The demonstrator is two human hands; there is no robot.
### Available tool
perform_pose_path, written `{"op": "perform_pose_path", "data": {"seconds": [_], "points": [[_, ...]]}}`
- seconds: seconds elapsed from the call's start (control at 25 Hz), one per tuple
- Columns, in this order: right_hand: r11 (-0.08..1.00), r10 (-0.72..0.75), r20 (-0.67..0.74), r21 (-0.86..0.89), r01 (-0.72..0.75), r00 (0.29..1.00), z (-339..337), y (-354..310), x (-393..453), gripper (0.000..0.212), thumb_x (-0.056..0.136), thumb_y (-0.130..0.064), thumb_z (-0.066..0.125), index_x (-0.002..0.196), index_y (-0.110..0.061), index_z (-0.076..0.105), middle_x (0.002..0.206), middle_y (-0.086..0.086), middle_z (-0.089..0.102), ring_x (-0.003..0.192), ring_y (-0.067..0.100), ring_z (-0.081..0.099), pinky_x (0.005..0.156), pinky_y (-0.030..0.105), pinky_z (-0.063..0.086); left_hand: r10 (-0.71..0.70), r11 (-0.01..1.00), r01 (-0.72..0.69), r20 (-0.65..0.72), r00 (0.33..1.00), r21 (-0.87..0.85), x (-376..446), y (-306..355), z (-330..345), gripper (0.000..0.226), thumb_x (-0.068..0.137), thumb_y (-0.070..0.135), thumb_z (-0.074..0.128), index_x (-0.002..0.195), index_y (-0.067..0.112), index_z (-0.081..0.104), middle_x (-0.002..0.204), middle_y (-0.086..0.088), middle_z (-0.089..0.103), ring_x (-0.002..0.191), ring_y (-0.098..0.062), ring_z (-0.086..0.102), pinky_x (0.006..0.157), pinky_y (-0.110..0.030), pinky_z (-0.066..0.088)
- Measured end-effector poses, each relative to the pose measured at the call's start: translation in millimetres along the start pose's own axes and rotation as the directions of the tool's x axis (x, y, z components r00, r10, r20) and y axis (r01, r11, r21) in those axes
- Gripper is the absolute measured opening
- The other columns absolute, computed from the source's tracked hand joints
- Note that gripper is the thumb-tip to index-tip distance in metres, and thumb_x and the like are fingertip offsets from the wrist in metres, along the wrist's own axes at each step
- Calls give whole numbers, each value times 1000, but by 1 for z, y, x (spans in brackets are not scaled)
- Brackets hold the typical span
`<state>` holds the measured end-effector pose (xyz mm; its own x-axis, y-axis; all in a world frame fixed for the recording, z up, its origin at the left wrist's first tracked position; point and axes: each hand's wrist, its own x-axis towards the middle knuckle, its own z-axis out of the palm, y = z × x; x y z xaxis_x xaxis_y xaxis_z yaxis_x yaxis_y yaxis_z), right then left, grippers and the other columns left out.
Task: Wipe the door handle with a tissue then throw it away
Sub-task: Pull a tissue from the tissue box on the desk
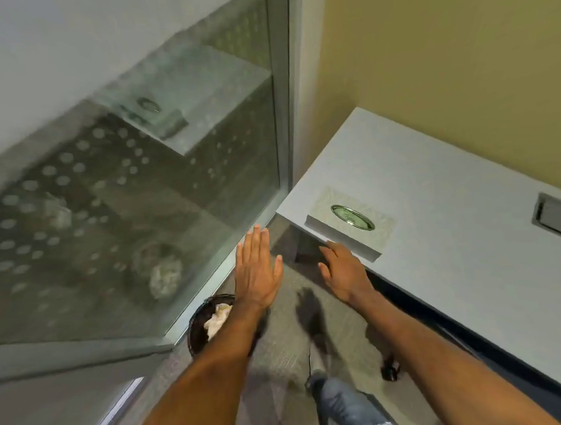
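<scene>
- Tissue [216, 319]: crumpled white, lying in the dark bin [197, 329] on the floor, at seven o'clock from our left hand [257, 270].
- Left hand: fingers spread flat, empty, above the bin.
- Right hand [343, 270]: open, empty, at the worktop [431, 207] edge beside the tissue box [349, 222].
- Progress: we judge the discard done, nothing left.
- Door handle: not visible; the bin is half hidden by our forearm.

Counter [431, 188]: pale grey. Tissue box [349, 224]: cream, faint pattern, green-rimmed oval opening. Wall [442, 47]: mustard yellow. Bin [197, 329]: black, white tissue [216, 319] inside. Glass panel [113, 202]: dotted. My jeans [346, 404]: blue-grey.
</scene>
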<state>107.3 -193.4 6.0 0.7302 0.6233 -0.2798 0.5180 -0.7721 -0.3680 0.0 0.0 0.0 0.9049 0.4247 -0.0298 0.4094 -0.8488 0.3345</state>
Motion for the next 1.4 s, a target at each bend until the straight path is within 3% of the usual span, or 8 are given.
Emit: {"op": "perform_pose_path", "data": {"seconds": [0.16,0.28,0.44,0.64,0.76,1.04,1.24,1.4], "points": [[995,96,-111,45,-92,989,-20,59,35,35,101,-23,50,133,-10,58,140,16,55,122,39,53,98,43,47,32,997,-27,63,998,-70,45,47,40,69,107,37,45,165,13,16,174,-6,10,161,-24,10,132,-49,9],[988,154,-174,24,-152,973,-28,96,60,34,100,-20,50,130,-9,62,133,18,58,112,38,54,90,42,51,61,988,-64,-26,998,-139,71,75,66,63,103,26,53,160,6,34,169,-13,29,157,-29,27,128,-53,23],[986,154,-105,-55,-160,983,-32,123,92,33,99,-18,49,123,-10,69,122,17,62,104,35,56,82,43,52,31,986,-21,61,998,-166,114,97,86,62,99,33,44,154,5,45,165,-16,37,152,-33,37,122,-55,34],[967,8,-21,-253,-13,1000,-30,131,123,27,92,-20,69,118,-21,75,103,11,66,87,33,61,67,35,49,138,984,-125,98,986,-123,140,106,113,60,101,32,57,153,7,44,165,-19,34,151,-39,34,122,-55,33],[974,12,-52,-227,-23,999,-36,130,143,13,86,-27,76,94,-17,76,78,6,59,65,25,50,53,28,34,111,990,-96,156,982,-99,142,111,124,64,100,36,59,156,12,39,168,-15,30,156,-34,26,125,-55,27],[876,-175,85,-441,195,981,-40,136,160,11,91,-34,69,93,-32,80,83,-5,59,80,21,54,70,34,33,109,989,-97,116,987,-108,141,108,134,67,100,41,57,157,12,38,169,-13,29,157,-33,24,127,-54,23],[774,-221,169,-569,278,961,-42,136,174,10,89,-28,69,88,-29,79,79,-4,58,77,20,53,68,34,26,112,989,-100,112,987,-108,141,105,136,68,101,44,56,159,13,36,170,-12,27,158,-31,21,128,-54,21],[751,-285,225,-552,362,932,-42,139,182,16,93,-30,64,96,-26,79,89,-4,62,85,20,56,71,34,33,120,987,-107,107,987,-117,141,104,137,69,101,45,54,159,12,36,170,-12,27,158,-31,21,128,-55,21]]}}
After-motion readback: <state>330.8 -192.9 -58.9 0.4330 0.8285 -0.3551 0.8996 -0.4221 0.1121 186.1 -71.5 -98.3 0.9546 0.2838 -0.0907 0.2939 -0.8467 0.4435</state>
